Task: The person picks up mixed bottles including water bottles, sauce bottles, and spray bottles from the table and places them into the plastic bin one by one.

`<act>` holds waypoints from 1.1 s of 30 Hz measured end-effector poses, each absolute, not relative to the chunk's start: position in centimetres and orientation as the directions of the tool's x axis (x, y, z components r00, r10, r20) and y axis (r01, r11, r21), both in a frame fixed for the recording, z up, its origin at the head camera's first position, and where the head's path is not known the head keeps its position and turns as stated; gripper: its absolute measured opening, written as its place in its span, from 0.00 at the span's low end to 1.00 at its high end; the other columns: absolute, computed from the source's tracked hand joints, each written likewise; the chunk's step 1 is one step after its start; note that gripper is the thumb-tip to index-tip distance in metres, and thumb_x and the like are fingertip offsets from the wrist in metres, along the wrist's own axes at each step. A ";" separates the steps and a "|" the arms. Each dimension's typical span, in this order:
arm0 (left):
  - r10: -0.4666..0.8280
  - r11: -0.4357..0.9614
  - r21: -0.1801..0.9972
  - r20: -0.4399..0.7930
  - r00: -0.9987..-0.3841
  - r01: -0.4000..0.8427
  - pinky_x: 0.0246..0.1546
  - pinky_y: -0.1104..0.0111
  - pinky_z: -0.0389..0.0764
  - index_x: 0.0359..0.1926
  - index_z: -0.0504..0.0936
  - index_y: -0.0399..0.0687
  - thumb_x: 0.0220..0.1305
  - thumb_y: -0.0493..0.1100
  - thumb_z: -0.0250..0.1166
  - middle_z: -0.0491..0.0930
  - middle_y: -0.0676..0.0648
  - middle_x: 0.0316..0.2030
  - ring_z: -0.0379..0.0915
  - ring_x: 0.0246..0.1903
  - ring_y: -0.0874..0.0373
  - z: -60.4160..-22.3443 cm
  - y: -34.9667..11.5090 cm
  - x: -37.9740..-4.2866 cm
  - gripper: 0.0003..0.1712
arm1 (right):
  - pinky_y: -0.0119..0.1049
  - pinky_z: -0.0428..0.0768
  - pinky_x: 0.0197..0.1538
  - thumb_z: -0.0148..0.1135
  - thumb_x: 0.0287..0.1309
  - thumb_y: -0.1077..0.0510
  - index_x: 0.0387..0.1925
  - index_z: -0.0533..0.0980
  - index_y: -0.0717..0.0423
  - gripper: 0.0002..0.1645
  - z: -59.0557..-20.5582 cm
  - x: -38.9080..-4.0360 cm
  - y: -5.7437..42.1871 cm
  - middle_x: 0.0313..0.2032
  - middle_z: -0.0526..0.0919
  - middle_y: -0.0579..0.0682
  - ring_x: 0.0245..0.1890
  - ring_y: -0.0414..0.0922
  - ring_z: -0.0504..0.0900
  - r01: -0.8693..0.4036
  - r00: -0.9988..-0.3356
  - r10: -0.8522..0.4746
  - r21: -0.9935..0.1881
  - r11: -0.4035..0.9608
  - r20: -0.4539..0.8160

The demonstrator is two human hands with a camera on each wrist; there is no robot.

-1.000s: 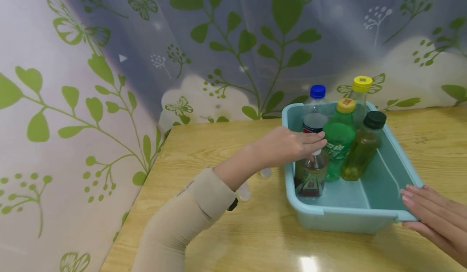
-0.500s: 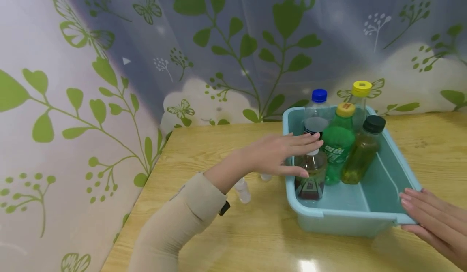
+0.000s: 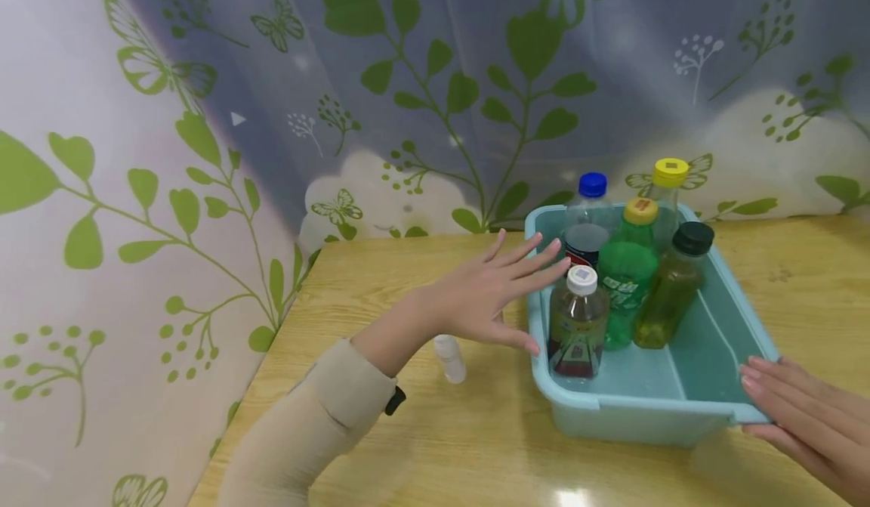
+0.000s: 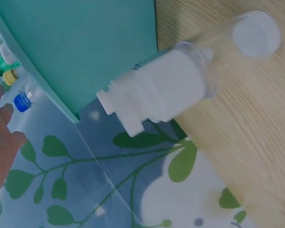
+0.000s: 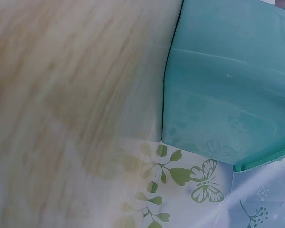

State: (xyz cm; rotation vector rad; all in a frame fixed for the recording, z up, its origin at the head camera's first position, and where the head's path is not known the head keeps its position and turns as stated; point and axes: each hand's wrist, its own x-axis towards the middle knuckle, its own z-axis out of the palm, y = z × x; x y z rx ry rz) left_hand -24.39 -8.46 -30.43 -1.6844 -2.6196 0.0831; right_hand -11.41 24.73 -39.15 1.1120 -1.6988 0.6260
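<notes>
Loading bottles into the bin (image 3: 666, 407) seems to be the step in hand, and placing the white-capped bottle (image 3: 576, 337) at its left wall looks done. The blue-capped bottle (image 3: 587, 224), green bottle (image 3: 627, 265), yellow-capped bottle (image 3: 670, 174) and black-capped bottle (image 3: 669, 288) share the bin. The left hand (image 3: 482, 295) holds nothing, fingers spread beside the left rim. The right hand (image 3: 812, 412) lies straight-fingered against the near right corner, probably steadying it. A small white bottle (image 3: 451, 361) is on the desk (image 3: 381, 288), left of the bin. The next move likely calls for the left hand to grasp it and lift it over the rim.
</notes>
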 end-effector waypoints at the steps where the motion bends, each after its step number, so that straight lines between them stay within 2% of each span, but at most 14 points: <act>1: 0.909 0.415 -0.068 0.001 -0.416 0.907 0.69 0.47 0.27 0.75 0.38 0.57 0.54 0.73 0.59 0.29 0.51 0.74 0.17 0.72 0.56 -30.6 -8.7 -24.3 0.59 | 0.33 0.66 0.65 0.54 0.66 0.51 0.45 0.78 0.75 0.26 -39.4 -11.4 24.8 0.48 0.81 0.65 0.59 0.47 0.75 -0.890 -0.107 -0.387 0.085 0.448 0.916; 6: 0.912 0.410 -0.119 0.063 -0.406 0.904 0.68 0.43 0.29 0.75 0.45 0.55 0.46 0.76 0.61 0.34 0.46 0.75 0.19 0.72 0.52 -31.5 -10.3 -24.1 0.62 | 0.34 0.66 0.65 0.54 0.66 0.51 0.44 0.79 0.75 0.26 -40.2 -11.4 25.4 0.45 0.82 0.67 0.58 0.49 0.76 -0.888 -0.121 -0.401 0.081 0.453 0.908; 11: 0.913 0.405 -0.142 0.119 -0.391 0.903 0.68 0.42 0.30 0.74 0.51 0.52 0.45 0.76 0.62 0.42 0.42 0.74 0.25 0.73 0.49 -32.0 -11.9 -24.1 0.62 | 0.33 0.65 0.65 0.53 0.67 0.50 0.45 0.79 0.75 0.27 -40.1 -11.2 25.7 0.45 0.82 0.67 0.59 0.49 0.75 -0.875 -0.153 -0.431 0.081 0.477 0.889; 15: 0.911 0.409 -0.158 0.127 -0.393 0.899 0.68 0.41 0.33 0.74 0.51 0.52 0.46 0.75 0.62 0.41 0.43 0.74 0.28 0.73 0.47 -32.2 -12.7 -24.0 0.61 | 0.33 0.64 0.66 0.52 0.68 0.49 0.46 0.78 0.74 0.28 -39.9 -11.2 25.8 0.46 0.82 0.66 0.60 0.47 0.74 -0.862 -0.179 -0.453 0.083 0.499 0.873; 17: 0.911 0.411 -0.159 0.121 -0.395 0.898 0.68 0.41 0.34 0.74 0.50 0.52 0.48 0.78 0.57 0.40 0.44 0.74 0.27 0.73 0.47 -32.3 -13.1 -23.9 0.61 | 0.32 0.64 0.66 0.51 0.68 0.49 0.46 0.78 0.74 0.28 -39.9 -11.0 26.0 0.47 0.82 0.65 0.61 0.46 0.73 -0.856 -0.196 -0.459 0.077 0.511 0.866; 20: 0.908 0.415 -0.148 0.126 -0.399 0.898 0.68 0.41 0.34 0.75 0.48 0.52 0.48 0.83 0.42 0.38 0.45 0.75 0.28 0.73 0.48 -32.8 -13.8 -23.8 0.61 | 0.32 0.63 0.66 0.51 0.68 0.48 0.46 0.78 0.74 0.29 -39.9 -10.9 26.1 0.48 0.81 0.64 0.61 0.45 0.73 -0.849 -0.214 -0.464 0.071 0.524 0.859; 23: 0.905 0.419 -0.127 0.142 -0.401 0.899 0.67 0.39 0.36 0.74 0.50 0.51 0.47 0.83 0.31 0.39 0.46 0.75 0.28 0.73 0.48 -33.3 -14.7 -23.7 0.61 | 0.32 0.62 0.67 0.50 0.68 0.47 0.47 0.78 0.74 0.30 -39.8 -10.8 26.1 0.48 0.81 0.64 0.62 0.45 0.72 -0.841 -0.234 -0.477 0.071 0.537 0.847; 25: 0.904 0.419 -0.125 0.153 -0.400 0.899 0.67 0.39 0.38 0.74 0.51 0.50 0.48 0.83 0.34 0.41 0.45 0.74 0.30 0.73 0.48 -33.6 -15.2 -23.5 0.61 | 0.32 0.63 0.66 0.50 0.68 0.48 0.46 0.78 0.74 0.29 -39.7 -10.9 26.0 0.47 0.82 0.65 0.61 0.46 0.73 -0.847 -0.219 -0.471 0.073 0.527 0.855; 26: 0.904 0.418 -0.125 0.156 -0.398 0.900 0.67 0.39 0.39 0.74 0.52 0.49 0.48 0.83 0.39 0.42 0.44 0.74 0.31 0.73 0.48 -33.8 -15.4 -23.4 0.60 | 0.32 0.63 0.66 0.50 0.68 0.48 0.46 0.78 0.74 0.29 -39.7 -10.9 26.0 0.47 0.82 0.65 0.61 0.45 0.73 -0.846 -0.220 -0.471 0.074 0.528 0.854; 30: 0.910 0.398 -0.141 0.186 -0.370 0.906 0.67 0.40 0.39 0.72 0.57 0.47 0.46 0.75 0.61 0.49 0.42 0.73 0.38 0.73 0.48 -34.5 -16.1 -23.3 0.60 | 0.29 0.62 0.66 0.50 0.68 0.46 0.47 0.79 0.73 0.30 -39.6 -10.6 26.1 0.49 0.81 0.62 0.62 0.42 0.71 -0.826 -0.259 -0.478 0.065 0.561 0.839; 33: 0.914 0.376 -0.149 0.219 -0.341 0.914 0.68 0.41 0.41 0.71 0.60 0.47 0.43 0.69 0.68 0.55 0.41 0.71 0.44 0.72 0.48 -35.1 -16.6 -23.1 0.58 | 0.28 0.61 0.67 0.48 0.69 0.45 0.47 0.78 0.72 0.31 -39.5 -10.3 26.2 0.52 0.80 0.60 0.63 0.40 0.69 -0.809 -0.292 -0.489 0.061 0.585 0.822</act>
